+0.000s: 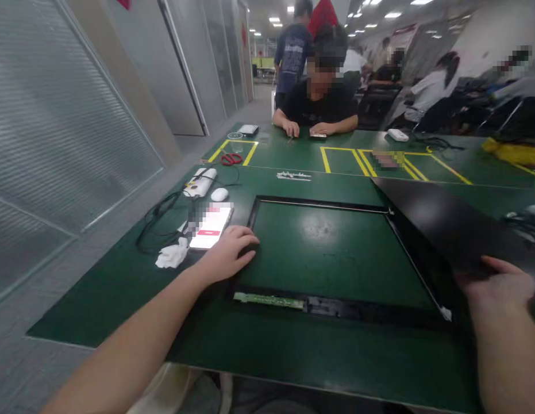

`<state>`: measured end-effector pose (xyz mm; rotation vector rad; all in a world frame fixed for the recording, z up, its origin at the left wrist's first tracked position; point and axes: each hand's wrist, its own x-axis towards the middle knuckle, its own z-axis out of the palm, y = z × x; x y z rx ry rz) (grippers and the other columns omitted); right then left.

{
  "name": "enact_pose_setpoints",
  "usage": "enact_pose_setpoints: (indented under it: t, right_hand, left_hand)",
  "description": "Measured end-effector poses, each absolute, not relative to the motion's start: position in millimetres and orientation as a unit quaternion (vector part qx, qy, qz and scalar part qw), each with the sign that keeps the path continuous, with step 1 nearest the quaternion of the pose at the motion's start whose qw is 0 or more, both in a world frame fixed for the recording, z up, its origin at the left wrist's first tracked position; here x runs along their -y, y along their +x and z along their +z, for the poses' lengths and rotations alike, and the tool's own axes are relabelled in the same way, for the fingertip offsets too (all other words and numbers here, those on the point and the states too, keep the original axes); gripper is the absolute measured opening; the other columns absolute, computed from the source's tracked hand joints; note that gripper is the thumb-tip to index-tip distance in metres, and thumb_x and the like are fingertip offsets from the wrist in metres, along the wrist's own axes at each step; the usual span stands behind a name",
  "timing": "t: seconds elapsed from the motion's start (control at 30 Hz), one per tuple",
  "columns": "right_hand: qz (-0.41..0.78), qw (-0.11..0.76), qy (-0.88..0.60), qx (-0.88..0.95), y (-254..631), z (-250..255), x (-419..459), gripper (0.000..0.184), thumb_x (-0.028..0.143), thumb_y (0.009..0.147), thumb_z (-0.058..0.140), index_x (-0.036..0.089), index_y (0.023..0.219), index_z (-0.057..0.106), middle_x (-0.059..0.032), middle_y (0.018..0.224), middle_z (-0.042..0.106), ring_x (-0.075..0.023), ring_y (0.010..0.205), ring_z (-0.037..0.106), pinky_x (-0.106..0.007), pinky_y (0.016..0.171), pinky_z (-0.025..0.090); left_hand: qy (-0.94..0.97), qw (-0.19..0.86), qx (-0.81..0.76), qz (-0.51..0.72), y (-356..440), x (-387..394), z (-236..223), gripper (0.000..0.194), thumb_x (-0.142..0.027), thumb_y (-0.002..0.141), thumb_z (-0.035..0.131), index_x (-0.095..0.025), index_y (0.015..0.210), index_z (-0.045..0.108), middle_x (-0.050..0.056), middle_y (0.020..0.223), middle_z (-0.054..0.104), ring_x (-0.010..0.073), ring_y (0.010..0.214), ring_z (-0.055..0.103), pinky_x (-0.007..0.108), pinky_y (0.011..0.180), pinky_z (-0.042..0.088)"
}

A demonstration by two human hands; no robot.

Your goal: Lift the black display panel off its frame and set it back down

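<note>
A black rectangular frame (349,307) lies flat on the green table, with a green circuit strip (269,301) along its near bar. My left hand (233,248) rests over the frame's left bar, its fingers stretched and slightly apart. At the right, my right hand (495,284) grips a thin black panel (448,221) by its near edge, with the thumb on top and the other fingers hidden. The panel is tilted and overlaps the frame's far right corner. Right by my left hand lies a phone (209,233) with a lit screen.
A white mouse (219,195), a white power strip (201,181), dark cables (157,215) and crumpled tissue (172,253) lie at the left. White strips (293,176) lie beyond the frame. Farther off are red scissors (231,158) and a seated person (321,103).
</note>
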<state>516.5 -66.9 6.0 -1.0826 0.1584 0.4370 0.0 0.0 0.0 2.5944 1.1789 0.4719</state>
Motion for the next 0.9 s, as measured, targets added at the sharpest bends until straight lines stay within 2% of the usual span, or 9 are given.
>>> enact_pose_setpoints:
  t: [0.17, 0.4, 0.9]
  right_hand:
    - [0.209, 0.823, -0.519, -0.094, 521, 5, 63, 0.012, 0.007, 0.057, 0.050, 0.013, 0.065, 0.055, -0.0129, 0.103, 0.063, -0.0199, 0.080, 0.063, -0.028, 0.041, 0.054]
    - [0.240, 0.809, -0.527, -0.102, 519, 10, 64, 0.027, 0.001, 0.052, 0.048, 0.015, 0.073, 0.058, -0.0055, 0.098, 0.067, -0.0174, 0.079, 0.065, -0.028, 0.047, 0.059]
    - [0.252, 0.809, -0.523, -0.090, 528, 1, 64, 0.032, 0.000, 0.053, 0.047, 0.016, 0.078, 0.058, -0.0041, 0.099, 0.067, -0.0175, 0.078, 0.067, -0.032, 0.052, 0.062]
  left_hand:
    - [0.886, 0.136, -0.414, 0.160, 1, 3, 4, 0.027, -0.030, 0.095, 0.055, -0.019, 0.115, 0.069, 0.014, 0.124, 0.061, 0.0318, 0.121, 0.052, 0.052, 0.105, 0.044]
    - [0.883, 0.144, -0.419, 0.156, 1, 3, 5, 0.028, -0.032, 0.094, 0.055, -0.021, 0.116, 0.069, 0.012, 0.126, 0.061, 0.0321, 0.123, 0.051, 0.053, 0.106, 0.044]
    - [0.881, 0.149, -0.420, 0.156, -1, 3, 7, 0.028, -0.034, 0.094, 0.054, -0.023, 0.116, 0.069, 0.011, 0.126, 0.062, 0.0328, 0.123, 0.051, 0.054, 0.105, 0.044]
